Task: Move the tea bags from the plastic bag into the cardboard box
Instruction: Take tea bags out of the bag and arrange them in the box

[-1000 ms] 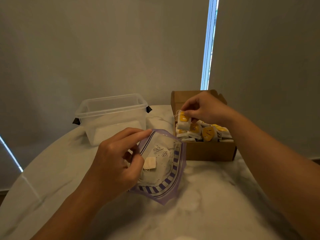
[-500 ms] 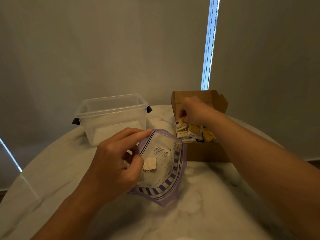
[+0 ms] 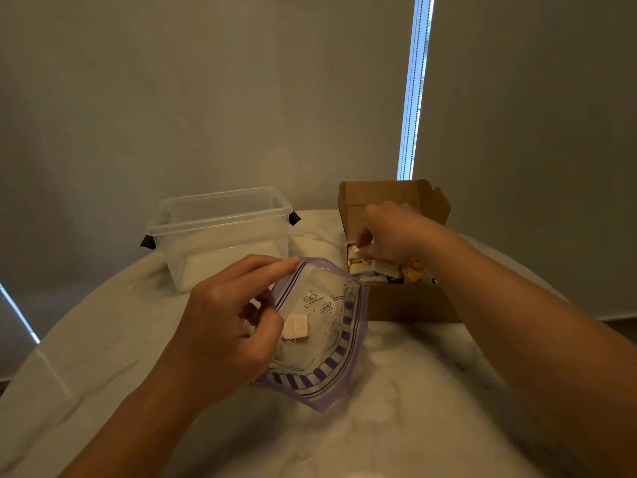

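My left hand [image 3: 224,326] pinches the near rim of a clear plastic bag [image 3: 331,343] with purple stripes and holds its mouth open above the table. A pale tea bag [image 3: 296,326] with a loose string lies inside it. Behind and to the right stands the open cardboard box [image 3: 406,305], which holds several white and yellow tea bags [image 3: 386,269]. My right hand [image 3: 393,229] reaches down into the box's left back corner. Its curled fingertips pinch one tea bag [image 3: 355,252] that sits among the others.
An empty clear plastic tub [image 3: 220,232] with black clips stands at the back left of the round marble table [image 3: 396,391]. The box's lid flap [image 3: 386,194] stands upright behind my right hand. Grey blinds hang behind the table.
My right hand carried a tea bag from above the box's left edge down into the box. My left hand and the plastic bag stayed in place.
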A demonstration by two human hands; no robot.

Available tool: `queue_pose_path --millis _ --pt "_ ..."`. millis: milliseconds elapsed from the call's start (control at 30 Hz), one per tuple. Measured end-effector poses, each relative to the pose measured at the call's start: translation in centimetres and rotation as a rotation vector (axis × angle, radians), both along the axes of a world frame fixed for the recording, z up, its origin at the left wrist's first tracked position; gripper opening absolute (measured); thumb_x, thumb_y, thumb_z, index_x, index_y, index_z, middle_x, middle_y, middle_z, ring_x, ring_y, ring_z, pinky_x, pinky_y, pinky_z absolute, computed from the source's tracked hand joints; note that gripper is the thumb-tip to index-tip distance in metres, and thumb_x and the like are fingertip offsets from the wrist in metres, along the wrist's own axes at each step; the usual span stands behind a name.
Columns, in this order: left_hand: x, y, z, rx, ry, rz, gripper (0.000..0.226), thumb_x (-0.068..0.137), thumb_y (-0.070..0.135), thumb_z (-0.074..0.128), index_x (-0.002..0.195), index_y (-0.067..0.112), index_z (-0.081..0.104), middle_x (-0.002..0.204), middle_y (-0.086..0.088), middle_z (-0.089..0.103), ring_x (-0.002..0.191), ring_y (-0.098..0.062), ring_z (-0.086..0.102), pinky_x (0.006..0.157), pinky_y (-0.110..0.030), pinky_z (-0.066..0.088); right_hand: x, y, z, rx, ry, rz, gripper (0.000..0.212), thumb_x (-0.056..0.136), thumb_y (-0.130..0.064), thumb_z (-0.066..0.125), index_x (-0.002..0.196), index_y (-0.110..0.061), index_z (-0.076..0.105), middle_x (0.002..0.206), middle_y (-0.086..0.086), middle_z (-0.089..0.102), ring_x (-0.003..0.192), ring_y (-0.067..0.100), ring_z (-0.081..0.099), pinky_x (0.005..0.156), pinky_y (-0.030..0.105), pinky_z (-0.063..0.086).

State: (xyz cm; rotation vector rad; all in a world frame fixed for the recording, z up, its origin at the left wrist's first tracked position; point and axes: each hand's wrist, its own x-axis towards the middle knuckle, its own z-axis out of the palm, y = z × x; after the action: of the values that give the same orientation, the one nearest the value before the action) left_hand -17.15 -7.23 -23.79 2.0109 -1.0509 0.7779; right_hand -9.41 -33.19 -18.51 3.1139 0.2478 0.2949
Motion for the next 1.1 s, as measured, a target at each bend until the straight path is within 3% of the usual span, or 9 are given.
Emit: queue_pose_path --millis 233,367,467,533,667,767,867,1000,1100 --pt "0.0 0.0 0.0 0.007 -0.007 0.003 0.043 0.086 0.030 0.045 0.126 0.021 0.059 0.113 0.020 0.058 0.096 -0.006 0.060 0.064 -0.010 0.054 0.8 0.1 -2.0 0.007 0.021 -0.025 0.018 0.093 -0.023 0.064 0.109 -0.026 0.070 0.113 -0.005 0.067 0.111 0.020 0.056 0.101 0.045 0.038" --pt "0.1 0.0 0.0 0.014 -0.007 0.008 0.044 0.086 0.029 0.046 0.126 0.018 0.061 0.112 0.014 0.061 0.095 -0.007 0.061 0.064 -0.011 0.054 -0.1 -0.7 -0.7 0.118 0.017 -0.007 0.023 0.094 -0.020 0.062 0.116 -0.022 0.069 0.115 -0.005 0.068 0.106 0.016 0.059 0.087 0.033 0.044" --pt "0.1 0.0 0.0 0.016 -0.006 0.007 0.043 0.086 0.030 0.046 0.126 0.020 0.059 0.112 0.016 0.059 0.098 -0.006 0.059 0.065 -0.007 0.052 -1.8 -1.5 0.9 0.182 -0.077 -0.003 0.025 0.095 -0.015 0.060 0.118 -0.020 0.068 0.116 -0.002 0.068 0.102 0.015 0.062 0.086 0.031 0.051" --pt "0.0 0.0 0.0 0.016 -0.006 0.006 0.043 0.086 0.030 0.046 0.126 0.020 0.059 0.112 0.019 0.058 0.100 -0.005 0.059 0.066 -0.006 0.051 -3.5 -1.8 1.5 0.224 -0.148 0.021 0.025 0.094 -0.016 0.062 0.118 -0.020 0.068 0.115 -0.002 0.069 0.095 0.009 0.060 0.076 0.022 0.047" --pt "-0.1 -0.1 0.2 0.022 -0.002 0.010 0.045 0.085 0.030 0.045 0.125 0.014 0.062 0.111 0.012 0.061 0.097 -0.007 0.060 0.064 -0.011 0.055 -8.6 -0.9 1.2 0.386 -0.269 0.105 0.019 0.090 -0.022 0.067 0.108 -0.025 0.073 0.090 -0.021 0.065 0.076 -0.008 0.059 0.059 0.004 0.040" --pt "-0.2 -0.1 0.5 0.026 -0.005 0.016 0.045 0.084 0.023 0.047 0.124 0.011 0.064 0.110 0.009 0.062 0.088 -0.008 0.061 0.060 -0.018 0.056 -12.4 0.7 0.5 0.501 -0.318 0.177 0.014 0.087 -0.025 0.070 0.100 -0.029 0.075 0.083 -0.027 0.064 0.076 -0.007 0.062 0.060 0.010 0.047" --pt "-0.2 -0.2 0.6 0.041 -0.008 0.031 0.043 0.085 0.017 0.050 0.125 0.008 0.063 0.111 0.006 0.062 0.086 -0.007 0.060 0.057 -0.020 0.055 -14.8 3.1 -0.4 0.628 -0.202 0.279 0.016 0.085 -0.024 0.072 0.100 -0.026 0.075 0.088 -0.017 0.071 0.079 -0.003 0.065 0.066 0.014 0.054" --pt "-0.3 -0.3 0.6 0.073 -0.015 0.032 0.049 0.086 0.028 0.046 0.126 0.006 0.063 0.115 0.001 0.064 0.087 -0.004 0.061 0.062 -0.015 0.056 -14.7 7.2 -2.1 0.399 -0.007 0.326 0.025 0.091 -0.024 0.067 0.116 -0.025 0.070 0.106 -0.007 0.070 0.091 0.005 0.065 0.078 0.022 0.057" --pt "-0.4 -0.4 0.5 0.067 -0.019 0.036 0.044 0.086 0.019 0.051 0.126 0.005 0.063 0.114 -0.001 0.064 0.087 -0.002 0.060 0.063 -0.013 0.054 -12.3 9.5 -3.5 0.108 0.077 0.217 0.029 0.092 -0.015 0.065 0.121 -0.017 0.061 0.110 0.006 0.061 0.088 0.021 0.059 0.068 0.028 0.048"
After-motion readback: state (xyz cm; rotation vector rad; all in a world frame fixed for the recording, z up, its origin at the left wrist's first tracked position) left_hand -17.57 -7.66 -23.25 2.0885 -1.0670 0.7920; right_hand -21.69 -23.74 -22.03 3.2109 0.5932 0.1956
